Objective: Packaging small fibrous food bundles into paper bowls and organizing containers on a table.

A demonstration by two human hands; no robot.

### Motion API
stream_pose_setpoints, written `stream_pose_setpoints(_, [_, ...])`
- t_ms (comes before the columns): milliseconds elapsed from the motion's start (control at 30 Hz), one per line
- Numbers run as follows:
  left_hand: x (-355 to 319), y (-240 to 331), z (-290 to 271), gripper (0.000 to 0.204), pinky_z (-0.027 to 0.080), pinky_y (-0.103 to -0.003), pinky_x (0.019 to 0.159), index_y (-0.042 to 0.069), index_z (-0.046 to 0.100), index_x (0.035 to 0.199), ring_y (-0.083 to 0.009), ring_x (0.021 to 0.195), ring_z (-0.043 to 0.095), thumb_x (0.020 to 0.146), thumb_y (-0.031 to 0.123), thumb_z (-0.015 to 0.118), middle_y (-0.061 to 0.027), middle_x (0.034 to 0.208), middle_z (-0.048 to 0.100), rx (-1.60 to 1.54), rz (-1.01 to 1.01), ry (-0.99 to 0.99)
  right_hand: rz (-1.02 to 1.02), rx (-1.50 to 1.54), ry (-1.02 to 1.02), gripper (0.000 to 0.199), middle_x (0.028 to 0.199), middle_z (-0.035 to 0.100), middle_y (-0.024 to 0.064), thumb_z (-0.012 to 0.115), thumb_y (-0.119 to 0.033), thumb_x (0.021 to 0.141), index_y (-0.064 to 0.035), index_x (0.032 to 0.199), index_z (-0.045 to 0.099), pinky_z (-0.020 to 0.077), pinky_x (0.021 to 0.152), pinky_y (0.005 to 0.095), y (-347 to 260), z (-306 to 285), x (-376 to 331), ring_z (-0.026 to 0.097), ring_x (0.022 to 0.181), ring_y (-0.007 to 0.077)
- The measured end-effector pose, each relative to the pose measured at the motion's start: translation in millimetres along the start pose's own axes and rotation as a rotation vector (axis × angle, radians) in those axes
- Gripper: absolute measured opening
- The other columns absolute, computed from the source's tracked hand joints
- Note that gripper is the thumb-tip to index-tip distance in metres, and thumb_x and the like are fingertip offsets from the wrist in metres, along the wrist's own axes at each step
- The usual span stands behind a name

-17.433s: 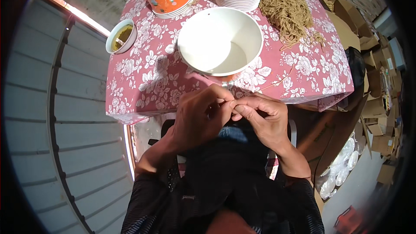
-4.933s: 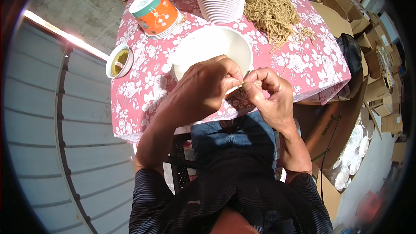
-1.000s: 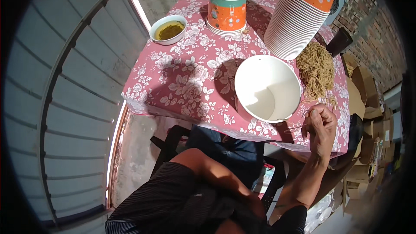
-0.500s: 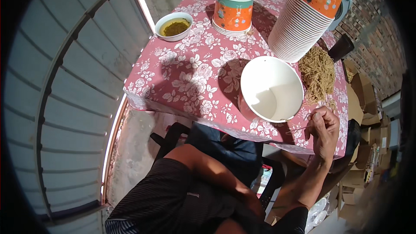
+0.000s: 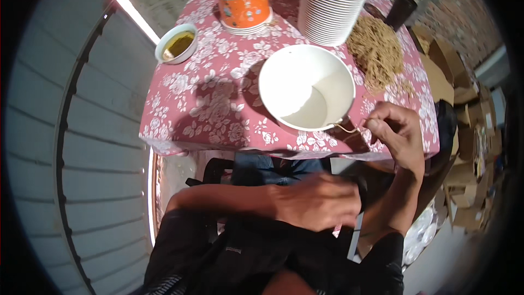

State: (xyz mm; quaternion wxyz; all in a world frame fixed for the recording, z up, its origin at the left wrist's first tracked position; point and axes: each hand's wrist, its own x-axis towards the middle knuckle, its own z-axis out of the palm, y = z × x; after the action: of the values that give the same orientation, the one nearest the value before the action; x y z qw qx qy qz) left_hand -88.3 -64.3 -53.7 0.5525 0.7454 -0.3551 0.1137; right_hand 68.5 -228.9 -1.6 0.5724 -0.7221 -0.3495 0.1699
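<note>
A large white paper bucket (image 5: 319, 95) stands open-topped near the table's front edge, its inside bare. A thin tan string (image 5: 347, 129) runs from the near side of its rim to my right hand (image 5: 397, 134), which pinches the string between thumb and fingers. My left hand (image 5: 319, 199) is in front of my body, below the table edge, and motion blurs its fingers. Right of the bucket lies a tangled heap of tan strings (image 5: 377, 49). Behind it rises a tall stack of nested paper buckets (image 5: 335, 5).
An orange and green paper bucket (image 5: 244, 5) sits upside down farther back. To its left is a white bowl (image 5: 191, 49) of yellowish liquid with dark bits. A black cup-like object (image 5: 402, 11) stands beyond the strings. Cardboard boxes (image 5: 475, 147) pile at the right.
My left hand has come up into view, moving over my lap. My right hand still pinches the string, now plainly seen at the bucket's rim. The whole view has shifted.
</note>
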Motion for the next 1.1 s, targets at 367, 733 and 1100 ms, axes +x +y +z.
stream_pose_setpoints(367, [16.4, -41.4, -94.8, 0.011, 0.052, -0.036, 0.086, 0.007, 0.077, 0.094, -0.016, 0.078, 0.068, 0.087, 0.016, 0.075, -0.0026, 0.073, 0.071, 0.993, -0.027, 0.077, 0.081, 0.065, -0.168, 0.008, 0.068, 0.066, 0.0017, 0.073, -0.006, 0.097, 0.0016, 0.095, 0.073, 0.0386, 0.049, 0.0206, -11.2, -26.4, -13.9, 0.056, 0.057, 0.0025])
stream_pose_setpoints(733, [4.6, -19.3, -205.6, 0.024, 0.039, -0.048, 0.12, 0.013, 0.073, 0.089, -0.0304, 0.141, 0.053, 0.073, -0.004, 0.078, -0.0081, 0.14, 0.065, 0.742, -0.193, -0.246, -0.384, 0.985, -0.132, 0.048, 0.134, 0.055, 0.0439, 0.043, -0.005, 0.104, 0.0199, 0.145, 0.038, 0.0434, 0.031, 0.0224, 48.4, -63.2, -33.7, 0.063, 0.039, 0.0203])
stream_pose_setpoints(1100, [7.3, -29.6, -240.6, 0.025, 0.046, -0.041, 0.114, -0.001, 0.074, 0.094, -0.0341, 0.15, 0.042, 0.074, -0.013, 0.062, -0.011, 0.153, 0.055, 0.625, -0.48, -0.231, -0.36, 0.996, 0.01, 0.061, 0.154, 0.031, 0.0453, 0.041, 0.002, 0.097, 0.0143, 0.155, 0.028, 0.0443, 0.035, 0.0201, 50.8, -24.7, -20.7, 0.076, 0.061, 0.0244])
